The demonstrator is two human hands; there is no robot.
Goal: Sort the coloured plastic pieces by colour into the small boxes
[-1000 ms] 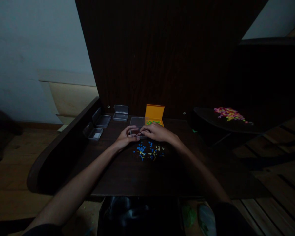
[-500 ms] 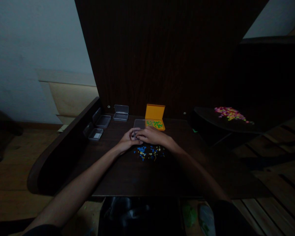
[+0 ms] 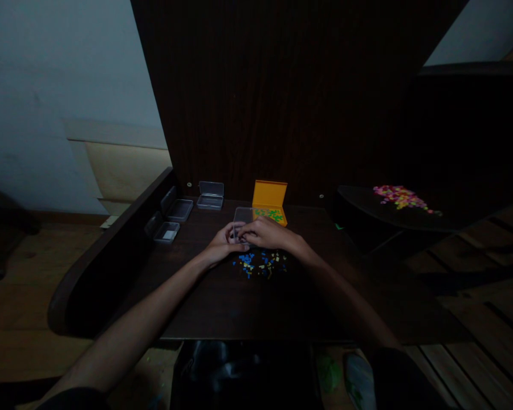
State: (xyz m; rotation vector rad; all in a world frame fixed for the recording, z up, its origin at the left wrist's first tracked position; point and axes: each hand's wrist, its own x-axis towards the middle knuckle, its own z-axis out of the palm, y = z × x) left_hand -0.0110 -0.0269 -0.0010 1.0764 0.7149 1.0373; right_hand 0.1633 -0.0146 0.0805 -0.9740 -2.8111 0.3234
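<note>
My left hand (image 3: 224, 240) is closed around the left side of a clear plastic box (image 3: 242, 214) whose lid stands raised. Bent fingers of my right hand (image 3: 265, 230) reach into that box; whether they pinch a small piece is too dark to see. Just below both hands, small blue pieces (image 3: 246, 259) and small yellow pieces (image 3: 277, 257) lie scattered on the dark tabletop (image 3: 222, 307). Behind my right hand stands an orange box (image 3: 270, 193) with its lid up and green pieces (image 3: 273, 214) inside.
Along the left stand several clear lidded boxes, one at the back (image 3: 210, 201), one in the middle (image 3: 179, 210), and a nearer one (image 3: 166, 233) holding something white. A pile of pink and yellow pieces (image 3: 402, 199) lies on a dark raised surface at right. A wooden side rail (image 3: 111, 250) borders the table.
My right hand has shifted very slightly, its fingers still at the clear box. My left hand keeps its grip, and the loose pieces look the same.
</note>
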